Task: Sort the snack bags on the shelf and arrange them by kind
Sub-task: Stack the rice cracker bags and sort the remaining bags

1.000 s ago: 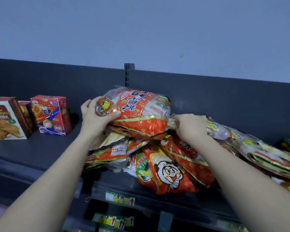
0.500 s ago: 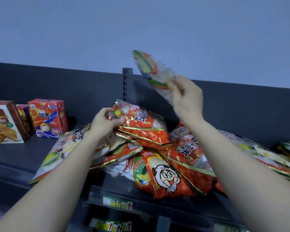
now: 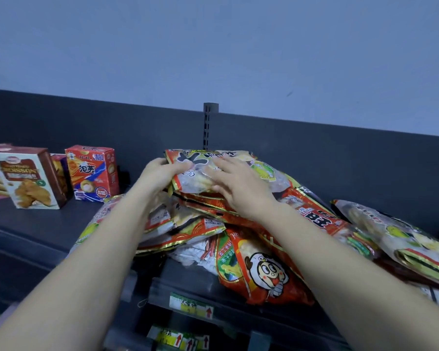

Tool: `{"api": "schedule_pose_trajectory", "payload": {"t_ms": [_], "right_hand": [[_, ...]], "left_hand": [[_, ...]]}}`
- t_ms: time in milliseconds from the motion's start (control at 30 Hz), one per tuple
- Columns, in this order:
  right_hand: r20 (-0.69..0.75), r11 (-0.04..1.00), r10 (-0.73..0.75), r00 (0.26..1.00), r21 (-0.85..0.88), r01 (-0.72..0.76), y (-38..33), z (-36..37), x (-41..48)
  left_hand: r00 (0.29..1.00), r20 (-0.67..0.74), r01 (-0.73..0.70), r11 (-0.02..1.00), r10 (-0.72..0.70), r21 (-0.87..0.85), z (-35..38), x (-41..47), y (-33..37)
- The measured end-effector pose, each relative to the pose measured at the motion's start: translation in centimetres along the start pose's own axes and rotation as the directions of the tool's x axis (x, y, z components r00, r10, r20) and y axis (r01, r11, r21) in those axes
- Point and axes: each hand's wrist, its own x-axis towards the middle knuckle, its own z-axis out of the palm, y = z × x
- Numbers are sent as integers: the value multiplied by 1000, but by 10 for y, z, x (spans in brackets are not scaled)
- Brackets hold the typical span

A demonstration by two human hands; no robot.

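A heap of snack bags lies on the dark shelf (image 3: 31, 221). On top of the heap sits a clear bag with green and red trim (image 3: 264, 171). My left hand (image 3: 162, 176) grips its left edge, thumb on top. My right hand (image 3: 236, 186) lies flat on the bag with straight fingers. Under it are several red bags with gold trim (image 3: 208, 201). A red bag with a cartoon face (image 3: 264, 269) leans at the shelf's front. More clear green-trimmed bags lie at the right (image 3: 401, 239) and under my left forearm (image 3: 91, 229).
Three boxes stand at the left of the shelf: a brown and white croissant box (image 3: 28, 178), a purple box behind it (image 3: 58, 168) and a red box (image 3: 94, 173). A slotted upright post (image 3: 208, 125) rises behind the heap. Price labels (image 3: 190, 306) line the shelf's front edge.
My right hand came down from the air with the clear green-trimmed bag and laid it on top of the heap. My left hand shifted from the red bag to this bag's left edge.
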Motion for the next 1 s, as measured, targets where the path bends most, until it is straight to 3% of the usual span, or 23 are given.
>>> {"api": "schedule_pose_trajectory", "payload": {"t_ms": [67, 133, 233, 300, 433, 533, 567, 667, 867, 1000], "right_hand": [[-76, 996, 50, 996, -76, -56, -1, 4, -6], [-93, 965, 222, 971, -121, -232, -2, 5, -11], [-17, 871, 484, 875, -92, -483, 3, 7, -21], [115, 811, 581, 806, 1, -585, 10, 10, -25], [347, 774, 556, 755, 115, -623, 18, 15, -28], [476, 849, 476, 739, -29, -528, 20, 11, -28], [448, 862, 479, 755, -78, -501, 21, 9, -28], [183, 834, 551, 814, -101, -542, 22, 3, -27], [-100, 684, 728, 678, 46, -728, 24, -17, -24], [-277, 703, 677, 682, -30, -710, 26, -30, -35]], "left_hand": [[994, -106, -26, 999, 23, -22, 1, 7, 0], [978, -208, -47, 986, 13, -159, -2, 11, 1], [933, -361, -117, 940, -7, -321, -15, 15, 1], [895, -445, -178, 915, -3, -363, -30, 18, -1], [836, -548, -231, 880, -40, -416, -58, 32, -17], [791, -607, -232, 884, -72, -407, -66, 35, -38], [784, -612, -203, 891, -100, -406, -66, 34, -45], [796, -568, -35, 921, -209, -387, -62, 32, -61], [845, -503, 211, 978, -182, 0, -43, 28, -59], [815, -566, 267, 948, -127, 172, -33, 27, -57]]}}
